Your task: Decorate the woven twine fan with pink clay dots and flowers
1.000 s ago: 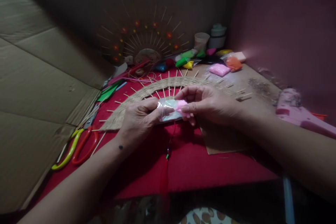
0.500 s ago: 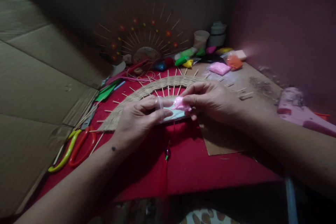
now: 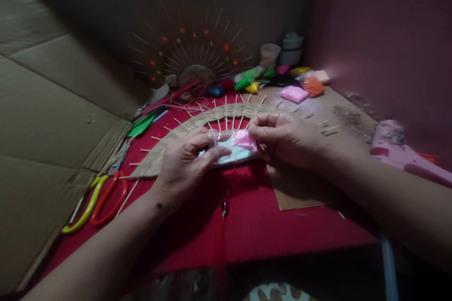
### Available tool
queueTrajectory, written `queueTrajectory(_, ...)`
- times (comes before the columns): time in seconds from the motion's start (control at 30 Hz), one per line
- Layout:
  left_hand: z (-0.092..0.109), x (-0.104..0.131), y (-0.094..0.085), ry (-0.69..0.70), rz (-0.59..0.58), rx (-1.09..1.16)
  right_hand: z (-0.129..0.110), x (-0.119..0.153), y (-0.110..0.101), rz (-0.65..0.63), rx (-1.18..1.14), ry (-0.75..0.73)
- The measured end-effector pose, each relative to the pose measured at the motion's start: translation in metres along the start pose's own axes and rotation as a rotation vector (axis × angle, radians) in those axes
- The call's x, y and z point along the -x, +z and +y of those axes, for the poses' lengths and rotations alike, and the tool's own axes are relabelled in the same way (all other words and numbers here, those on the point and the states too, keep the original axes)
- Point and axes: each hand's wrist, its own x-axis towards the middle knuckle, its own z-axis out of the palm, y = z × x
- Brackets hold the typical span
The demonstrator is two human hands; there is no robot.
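Over the pale blue middle (image 3: 233,154) of the woven fan (image 3: 197,122), a clear packet (image 3: 226,137) with pink clay (image 3: 245,139) is held between both hands. Its long axis runs left to right across the view, the clay at the right end and the loose plastic at the left. The left hand (image 3: 185,155) holds the loose end, a narrow gap showing between thumb and finger. The right hand (image 3: 287,136) pinches the right edge, thumb and forefinger nearly together; its other fingers are partly hidden.

The right hand covers part of the fan's band. Scissors (image 3: 109,197) lie left of the fan on the red cloth (image 3: 282,240); a brown board (image 3: 300,193) shows below the right hand. Farther back are a pink packet (image 3: 294,94), an orange packet (image 3: 313,86) and a cup (image 3: 270,55).

Half a second ago the clay looked bunched under the right fingertips; now it looks flatter and squarer, with those fingers at its edge.
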Motion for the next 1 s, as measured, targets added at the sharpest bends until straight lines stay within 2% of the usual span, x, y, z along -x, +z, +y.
queueTrajectory(0.1, -0.0003, 0.0001, -0.0010, 0.028, -0.006, -0.026, -0.0017, -0.0001, -0.0012, -0.083, -0.074, 0.078)
queueTrajectory(0.2, 0.0004, 0.0006, -0.0013, 0.041, -0.007, -0.029, -0.0020, -0.0013, -0.0025, -0.115, -0.125, 0.112)
queueTrajectory(0.33, 0.0016, 0.0010, -0.0007, 0.064, -0.006, -0.052, 0.0001, -0.0025, -0.0031, -0.068, -0.095, 0.094)
queueTrajectory(0.5, 0.0015, 0.0005, -0.0006, 0.106, -0.011, -0.059, -0.0016, -0.0010, 0.0010, -0.015, 0.071, 0.002)
queueTrajectory(0.67, 0.0005, -0.0008, -0.0008, 0.131, -0.021, -0.098, -0.0039, 0.0010, 0.0023, 0.044, 0.181, -0.006)
queueTrajectory(0.8, -0.0016, -0.0010, -0.0003, 0.144, -0.023, -0.101, -0.0025, 0.0003, -0.0002, 0.049, 0.300, -0.024)
queueTrajectory(1.0, -0.0027, -0.0007, 0.0004, 0.136, -0.015, -0.103, -0.0014, 0.0000, -0.0009, 0.036, 0.294, 0.005)
